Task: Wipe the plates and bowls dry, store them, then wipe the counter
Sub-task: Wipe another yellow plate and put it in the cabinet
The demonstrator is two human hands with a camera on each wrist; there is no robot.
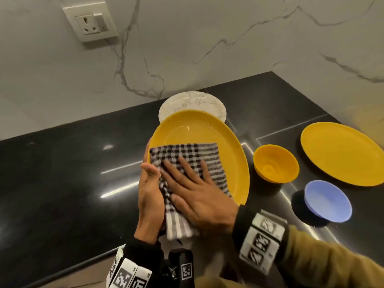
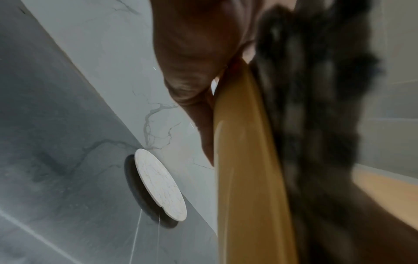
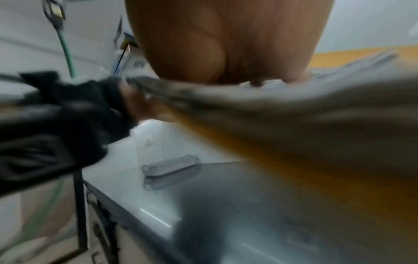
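Observation:
My left hand (image 1: pixel 148 179) grips the left rim of a yellow plate (image 1: pixel 197 129) and holds it tilted above the black counter (image 1: pixel 62 173). A black-and-white checked cloth (image 1: pixel 187 151) lies across the plate's face, with one end hanging below my hands. My right hand (image 1: pixel 187 183) presses flat on the cloth, fingers straight and spread. In the left wrist view the left hand (image 2: pixel 192 53) sits behind the plate's edge (image 2: pixel 244 169), with the blurred cloth (image 2: pixel 316 107) in front. The right wrist view shows the right hand (image 3: pixel 226 44) on the cloth (image 3: pixel 294 100).
A white marble round board (image 1: pixel 187 100) lies behind the held plate, near the wall. To the right stand a yellow bowl (image 1: pixel 276 163), a second yellow plate (image 1: pixel 340 154) and a blue bowl (image 1: pixel 328 200). A wall socket (image 1: pixel 91 21) is at upper left.

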